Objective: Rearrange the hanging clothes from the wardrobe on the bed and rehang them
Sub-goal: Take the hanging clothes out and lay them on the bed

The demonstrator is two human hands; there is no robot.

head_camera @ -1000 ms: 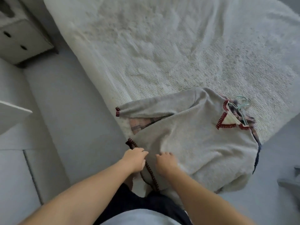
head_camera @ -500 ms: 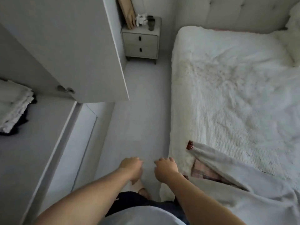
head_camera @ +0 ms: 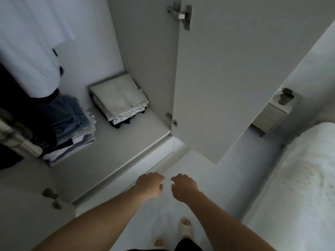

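Note:
I face the open wardrobe (head_camera: 116, 147). Hanging clothes (head_camera: 30, 51), one white and several dark, fill its upper left. My left hand (head_camera: 149, 186) and my right hand (head_camera: 183, 187) hover side by side over the floor in front of the wardrobe, fingers loosely curled, holding nothing. The white bed (head_camera: 299, 187) lies at the right edge. The grey sweater with red trim is out of view.
Two stacks of folded clothes sit on the wardrobe shelf: a beige stack (head_camera: 119, 98) and a blue denim stack (head_camera: 72, 124). The open wardrobe door (head_camera: 235, 78) stands ahead on the right. A nightstand (head_camera: 272, 115) is behind it. Another door with a knob (head_camera: 49, 194) is at lower left.
My view has swung left from the bed and the grey sweater to the open wardrobe. Both hands left the sweater and now hold nothing.

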